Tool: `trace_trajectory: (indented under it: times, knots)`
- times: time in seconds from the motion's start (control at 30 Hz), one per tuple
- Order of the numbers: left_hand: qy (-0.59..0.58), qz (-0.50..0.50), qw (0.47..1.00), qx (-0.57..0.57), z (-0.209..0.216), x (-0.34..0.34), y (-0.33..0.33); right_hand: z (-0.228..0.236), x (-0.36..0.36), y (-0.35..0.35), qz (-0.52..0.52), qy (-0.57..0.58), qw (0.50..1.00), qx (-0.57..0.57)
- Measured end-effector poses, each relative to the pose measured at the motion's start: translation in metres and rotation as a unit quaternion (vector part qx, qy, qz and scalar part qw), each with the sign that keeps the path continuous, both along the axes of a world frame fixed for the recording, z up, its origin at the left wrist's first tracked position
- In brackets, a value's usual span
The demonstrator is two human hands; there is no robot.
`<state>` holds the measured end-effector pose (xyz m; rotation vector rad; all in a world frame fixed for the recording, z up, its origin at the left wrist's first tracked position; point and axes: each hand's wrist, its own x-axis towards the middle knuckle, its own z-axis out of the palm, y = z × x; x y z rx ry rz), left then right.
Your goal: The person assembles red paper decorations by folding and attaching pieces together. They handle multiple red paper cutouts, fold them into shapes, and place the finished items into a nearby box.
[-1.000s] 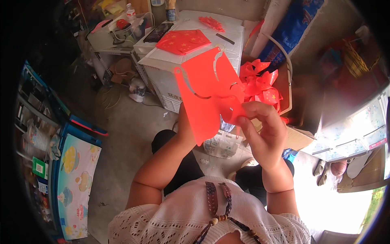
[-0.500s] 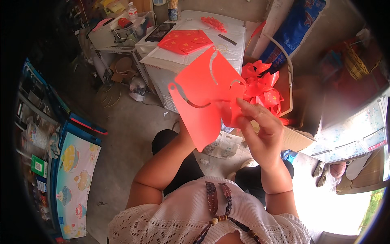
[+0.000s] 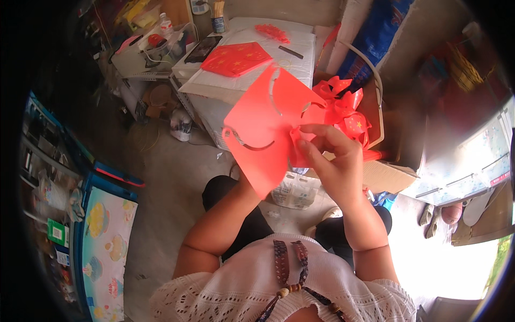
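Observation:
A red pinwheel sheet [image 3: 257, 118] with curved slits is held up in front of me. My left hand [image 3: 250, 186] reaches behind its lower edge; the sheet hides the fingers, but it stays held up there. My right hand [image 3: 335, 155] pinches a curled-in flap near the sheet's middle between thumb and forefinger. Beyond, on a white-topped box [image 3: 292, 70], lies a stack of red sheets with yellow stars [image 3: 236, 59]. Several curled red pinwheels [image 3: 351, 115] fill a cardboard box [image 3: 387, 176] at the right.
A pile of small red pieces [image 3: 272, 33], a dark flat strip [image 3: 291, 52] and a phone [image 3: 204, 49] lie around the stack. A white plastic basket [image 3: 294, 190] stands on the floor below my hands. At the left is a blue-framed cabinet [image 3: 80, 225].
My right hand has moved left and inward, carrying the flap nearer the sheet's middle. The sheet stays in about the same place. The whole view has shifted slightly.

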<state>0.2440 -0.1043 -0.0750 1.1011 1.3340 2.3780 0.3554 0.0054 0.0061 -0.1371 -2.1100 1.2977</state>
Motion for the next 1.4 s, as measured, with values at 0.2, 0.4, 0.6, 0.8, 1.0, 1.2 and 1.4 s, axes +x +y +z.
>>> trace_trajectory:
  times: [0.2,0.4,0.6,0.8,1.0,1.2,1.4]
  knots:
    - [0.122,-0.004,0.980,-0.158,0.005,0.008,-0.016,-0.005,-0.011,0.001,-0.001,0.022,0.997,-0.068]
    - [-0.032,-0.071,0.996,0.036,-0.001,0.022,-0.007,-0.015,-0.019,-0.008,-0.009,0.042,0.998,-0.051]
    - [-0.221,-0.021,0.973,0.060,0.015,0.013,0.004,-0.021,-0.009,-0.004,-0.037,0.085,0.990,0.106]
    - [-0.277,-0.075,0.956,0.063,0.028,0.002,-0.012,-0.046,0.021,0.023,-0.103,0.114,0.862,0.482]
    - [-0.277,-0.150,0.949,0.007,0.028,-0.006,-0.014,-0.057,0.025,0.035,-0.039,0.161,0.859,0.485]
    - [-0.187,-0.115,0.975,-0.028,0.020,-0.022,-0.015,-0.030,0.022,0.033,0.048,0.133,0.953,0.269]
    - [-0.127,-0.065,0.987,-0.080,0.014,-0.020,-0.016,-0.025,0.012,0.025,0.005,0.161,0.975,0.150]
